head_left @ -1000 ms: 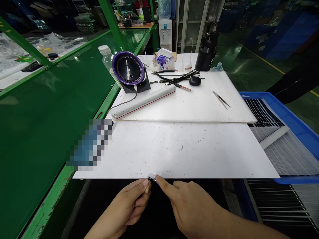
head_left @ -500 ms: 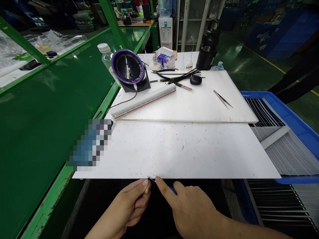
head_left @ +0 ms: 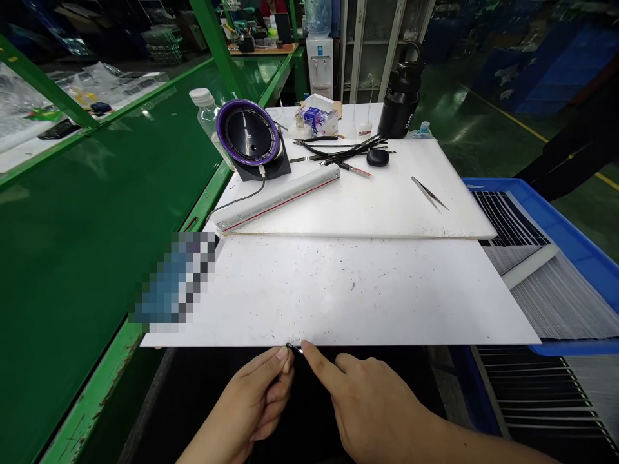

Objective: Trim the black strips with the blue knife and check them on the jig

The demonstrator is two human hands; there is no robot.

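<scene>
At the near edge of the white board (head_left: 387, 296), my left hand (head_left: 251, 396) is closed in a pinch on a small dark piece (head_left: 289, 346), mostly covered by thumb and fingers. My right hand (head_left: 374, 399) is wrapped around a slim craft knife (head_left: 297, 350), with the index finger stretched along it. Only its thin metal end shows; the handle is hidden under the hand. The knife's tip meets the dark piece or lies right beside it; I cannot tell which. Tiny dark shavings are scattered on the board in front of both hands.
On a thick white foam slab (head_left: 377, 206) lie a long white box (head_left: 280, 196), tweezers (head_left: 430, 194), pliers (head_left: 316, 142), dark strips (head_left: 358, 150) and a black case (head_left: 378, 157). A purple-rimmed fan (head_left: 247, 132) and a black bottle (head_left: 399, 103) stand behind. Right is a blue crate (head_left: 575, 251).
The right hand has turned slightly, so the blue handle seen before is now hidden. The knife's metal end shows a little more at the dark piece. The left hand keeps its pinch.
</scene>
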